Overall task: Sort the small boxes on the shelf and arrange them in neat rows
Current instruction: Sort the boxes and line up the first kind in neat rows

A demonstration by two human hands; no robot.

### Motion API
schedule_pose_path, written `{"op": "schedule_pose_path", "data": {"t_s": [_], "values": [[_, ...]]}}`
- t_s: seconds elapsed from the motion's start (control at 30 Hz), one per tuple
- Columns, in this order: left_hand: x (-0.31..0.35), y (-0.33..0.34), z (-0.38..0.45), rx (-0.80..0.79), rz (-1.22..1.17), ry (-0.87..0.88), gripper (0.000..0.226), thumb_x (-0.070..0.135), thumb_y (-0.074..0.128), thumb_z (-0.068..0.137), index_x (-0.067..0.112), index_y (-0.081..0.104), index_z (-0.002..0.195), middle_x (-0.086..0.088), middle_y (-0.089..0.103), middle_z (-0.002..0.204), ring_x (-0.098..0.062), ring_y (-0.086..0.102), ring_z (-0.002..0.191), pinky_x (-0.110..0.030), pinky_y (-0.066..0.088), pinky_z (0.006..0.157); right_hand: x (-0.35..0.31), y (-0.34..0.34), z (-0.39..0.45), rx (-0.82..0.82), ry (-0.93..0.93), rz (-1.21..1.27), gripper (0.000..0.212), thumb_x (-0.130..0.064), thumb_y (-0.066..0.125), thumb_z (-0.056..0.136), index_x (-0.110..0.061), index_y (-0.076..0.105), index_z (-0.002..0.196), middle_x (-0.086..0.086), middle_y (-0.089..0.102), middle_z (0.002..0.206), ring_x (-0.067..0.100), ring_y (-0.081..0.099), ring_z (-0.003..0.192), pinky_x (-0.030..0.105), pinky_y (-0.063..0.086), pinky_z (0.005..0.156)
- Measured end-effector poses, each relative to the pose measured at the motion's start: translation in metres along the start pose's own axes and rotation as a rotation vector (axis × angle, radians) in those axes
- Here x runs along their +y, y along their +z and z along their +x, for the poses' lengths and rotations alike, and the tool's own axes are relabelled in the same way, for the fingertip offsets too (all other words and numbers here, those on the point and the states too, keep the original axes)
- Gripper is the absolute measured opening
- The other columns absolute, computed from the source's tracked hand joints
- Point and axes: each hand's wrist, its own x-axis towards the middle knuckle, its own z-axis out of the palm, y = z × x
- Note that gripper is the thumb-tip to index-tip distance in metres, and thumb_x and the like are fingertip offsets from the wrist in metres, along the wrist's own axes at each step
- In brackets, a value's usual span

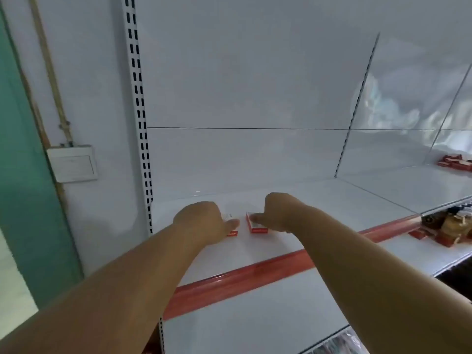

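**Two small boxes handled on a white shelf**

On a white metal shelf (pixel 293 241) with a red front strip, against white panels and a green wall, two small red-and-white boxes are held side by side, slightly apart. The left box (pixel 232 232) is covered by the left hand (pixel 201 222), the right box (pixel 256 226) by the right hand (pixel 275 213); finger spread cannot be told. More red boxes (pixel 456 162) lie far right.

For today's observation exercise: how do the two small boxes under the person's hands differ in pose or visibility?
The left box is mostly hidden by the left hand; the right box shows its top and front beside the right hand. The right box lies slightly angled; the left box's angle cannot be judged. Both are red and white and lie on the white shelf.
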Motion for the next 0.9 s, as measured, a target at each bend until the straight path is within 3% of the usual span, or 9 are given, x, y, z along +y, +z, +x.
{"op": "schedule_pose_path", "data": {"t_s": [0.07,0.2,0.33,0.37,0.43,0.5,0.67,0.77,0.9], "values": [[0.007,0.002,0.011,-0.048,0.019,-0.048,0.059,0.070,0.050,0.085,0.013,0.061,0.093,-0.001,0.053,0.082,-0.023,0.058,0.087,-0.031,0.045,0.074,0.005,0.004,0.010,-0.048,0.033,0.007,0.046,-0.050,0.058,0.090,-0.011,0.047,0.067,0.003,0.052,0.063,0.017,0.050,0.057,0.027,0.039,0.055],[0.016,0.005,0.026,-0.043,-0.059,-0.041,0.034,0.049,0.061,0.080,0.016,0.059,0.073,-0.001,0.058,0.070,-0.020,0.058,0.070,-0.026,0.040,0.058,0.001,0.009,0.025,-0.107,0.076,0.124,0.034,-0.035,0.063,0.086,-0.011,0.049,0.069,0.005,0.054,0.064,0.018,0.052,0.053,0.024,0.039,0.047],[0.013,0.006,0.033,0.012,-0.128,-0.011,0.031,0.044,0.065,0.076,0.018,0.066,0.093,0.000,0.065,0.082,-0.021,0.062,0.076,-0.026,0.040,0.056,-0.001,0.009,0.032,-0.005,0.106,0.169,0.016,-0.020,0.060,0.081,-0.007,0.056,0.071,0.007,0.059,0.064,0.021,0.057,0.053,0.022,0.039,0.044],[0.010,0.006,0.036,0.027,-0.161,-0.005,0.035,0.044,0.067,0.075,0.017,0.065,0.097,0.000,0.065,0.085,-0.021,0.063,0.077,-0.026,0.039,0.054,0.002,0.010,0.031,0.045,0.126,0.209,0.011,-0.017,0.058,0.081,-0.006,0.057,0.082,0.008,0.061,0.073,0.022,0.059,0.061,0.024,0.040,0.046],[0.010,0.000,0.041,0.040,-0.258,0.002,0.040,0.041,0.069,0.073,0.016,0.062,0.104,-0.001,0.066,0.094,-0.020,0.064,0.081,-0.026,0.041,0.054,0.016,0.008,0.028,0.157,0.203,0.431,0.030,-0.016,0.058,0.084,-0.009,0.053,0.113,0.009,0.062,0.100,0.026,0.064,0.081,0.029,0.048,0.054],[0.017,-0.007,0.045,0.039,-0.403,0.049,0.036,0.034,0.069,0.076,0.019,0.058,0.107,0.001,0.066,0.100,-0.020,0.065,0.084,-0.029,0.049,0.061,0.031,-0.003,0.019,0.284,0.232,0.752,0.037,-0.016,0.057,0.088,-0.016,0.052,0.126,0.006,0.064,0.104,0.024,0.066,0.080,0.033,0.054,0.060],[0.069,-0.015,0.040,0.019,-0.958,0.231,0.024,0.019,0.065,0.089,0.020,0.060,0.113,0.001,0.065,0.106,-0.018,0.070,0.073,-0.038,0.061,0.069,0.064,-0.039,-0.013,0.594,0.193,1.162,0.026,-0.008,0.061,0.090,-0.008,0.059,0.116,0.007,0.068,0.096,0.022,0.068,0.077,0.033,0.056,0.065],[0.117,-0.016,0.039,-0.060,-1.165,0.264,0.028,0.018,0.058,0.096,0.020,0.054,0.123,0.000,0.062,0.110,-0.016,0.068,0.078,-0.039,0.062,0.076,0.094,-0.052,-0.034,0.671,0.212,1.182,0.021,-0.006,0.061,0.091,-0.009,0.060,0.112,0.007,0.069,0.097,0.022,0.069,0.078,0.030,0.054,0.065],[0.187,-0.006,0.034,-0.210,-1.327,0.293,0.034,0.012,0.051,0.099,0.015,0.046,0.132,-0.007,0.064,0.108,-0.021,0.069,0.089,-0.030,0.057,0.067,0.151,-0.064,-0.063,0.724,0.244,1.118,0.019,-0.004,0.060,0.092,-0.009,0.061,0.110,0.006,0.071,0.099,0.023,0.071,0.083,0.033,0.059,0.070]]}}
